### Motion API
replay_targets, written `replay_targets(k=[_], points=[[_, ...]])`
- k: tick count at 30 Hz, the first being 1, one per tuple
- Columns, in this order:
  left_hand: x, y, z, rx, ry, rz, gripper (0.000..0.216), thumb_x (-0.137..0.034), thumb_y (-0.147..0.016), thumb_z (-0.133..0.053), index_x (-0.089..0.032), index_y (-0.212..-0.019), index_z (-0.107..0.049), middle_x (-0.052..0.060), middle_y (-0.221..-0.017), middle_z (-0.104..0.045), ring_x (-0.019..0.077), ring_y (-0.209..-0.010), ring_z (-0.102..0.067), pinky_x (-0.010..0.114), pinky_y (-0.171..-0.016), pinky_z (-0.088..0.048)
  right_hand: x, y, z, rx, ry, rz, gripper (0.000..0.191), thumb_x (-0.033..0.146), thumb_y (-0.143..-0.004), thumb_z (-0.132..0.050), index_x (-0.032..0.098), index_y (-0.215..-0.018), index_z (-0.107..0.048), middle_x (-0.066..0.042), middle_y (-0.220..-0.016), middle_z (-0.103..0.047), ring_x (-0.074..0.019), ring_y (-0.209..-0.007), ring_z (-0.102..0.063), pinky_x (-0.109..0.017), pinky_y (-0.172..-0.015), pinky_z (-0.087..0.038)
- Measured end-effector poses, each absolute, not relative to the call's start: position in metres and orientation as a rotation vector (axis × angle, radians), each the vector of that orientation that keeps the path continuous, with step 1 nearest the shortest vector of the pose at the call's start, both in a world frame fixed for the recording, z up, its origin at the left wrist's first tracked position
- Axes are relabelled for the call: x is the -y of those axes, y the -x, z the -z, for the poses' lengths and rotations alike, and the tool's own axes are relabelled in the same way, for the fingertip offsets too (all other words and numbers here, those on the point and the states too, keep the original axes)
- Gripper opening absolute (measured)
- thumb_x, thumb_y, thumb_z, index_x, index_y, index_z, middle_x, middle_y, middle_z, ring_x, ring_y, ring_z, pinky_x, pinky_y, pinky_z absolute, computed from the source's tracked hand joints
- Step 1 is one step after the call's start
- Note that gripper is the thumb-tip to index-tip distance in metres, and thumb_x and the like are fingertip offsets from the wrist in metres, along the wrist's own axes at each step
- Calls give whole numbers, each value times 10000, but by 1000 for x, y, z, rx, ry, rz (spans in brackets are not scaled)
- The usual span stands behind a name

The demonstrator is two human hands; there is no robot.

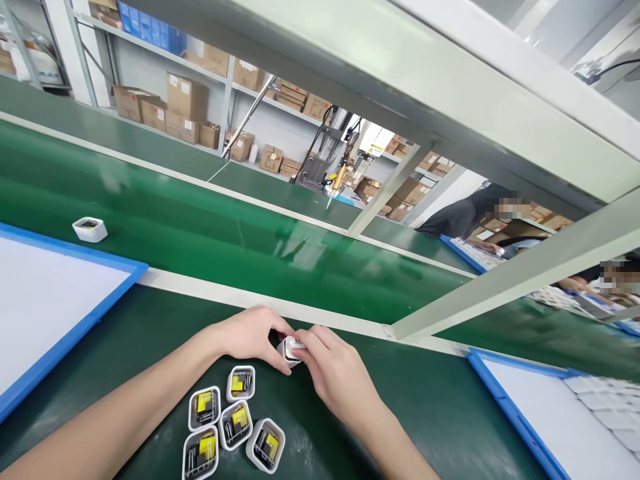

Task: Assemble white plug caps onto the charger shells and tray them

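Observation:
My left hand (253,337) and my right hand (334,373) meet over the green bench, fingers pinched together on one small white charger housing (290,349). Both hands grip it from either side, so most of it is hidden. Just below them, several open white charger housings (235,419) with yellow parts inside stand in a cluster on the bench surface. One more white housing (90,229) sits alone on the green conveyor belt (225,233) at the left.
A blue-framed white board (45,300) lies at the left. Another blue-framed tray (560,413) holding white parts lies at the right. A grey metal frame (500,280) slants overhead. Other people sit at the far right behind the belt. Shelves of cardboard boxes (185,107) line the back.

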State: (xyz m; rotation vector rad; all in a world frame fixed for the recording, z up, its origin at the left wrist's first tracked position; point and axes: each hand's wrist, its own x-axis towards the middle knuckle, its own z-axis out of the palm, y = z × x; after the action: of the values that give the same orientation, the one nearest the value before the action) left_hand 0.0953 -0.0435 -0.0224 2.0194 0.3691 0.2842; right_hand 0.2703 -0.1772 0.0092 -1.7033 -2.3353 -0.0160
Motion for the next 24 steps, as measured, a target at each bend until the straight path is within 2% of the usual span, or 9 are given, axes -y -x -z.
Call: replay_targets(k=[13, 19, 24], points=[[43, -96, 25, -412, -1987, -239, 449, -460, -616, -859, -277, -1022, -797, -19, -825, -682, 194, -817, -583, 243, -674, -375, 177, -267, -13, 2304, 1623, -132, 213, 170, -1061, -391, 198, -967, -581, -59, -863, -573, -219, -762, -488, -315, -640, -378], [42, -96, 25, -382, -1949, -255, 447, -459, -611, -865, -250, -1001, -801, -19, -816, -665, 181, -797, -574, 237, -653, -371, 176, -267, -5, 2204, 1624, -238, 206, 185, -1058, -414, 202, -940, -582, -48, -834, -556, -210, -751, -499, -307, -642, -366], [41, -98, 26, -363, -1937, -264, 413, -456, -597, -876, -223, -926, -787, -33, -775, -666, 161, -757, -561, 234, -638, -363, 178, -270, 6, 2019, 1587, -350, 200, 246, -1060, -430, 215, -1003, -620, -55, -874, -590, -209, -767, -519, -319, -683, -384]])
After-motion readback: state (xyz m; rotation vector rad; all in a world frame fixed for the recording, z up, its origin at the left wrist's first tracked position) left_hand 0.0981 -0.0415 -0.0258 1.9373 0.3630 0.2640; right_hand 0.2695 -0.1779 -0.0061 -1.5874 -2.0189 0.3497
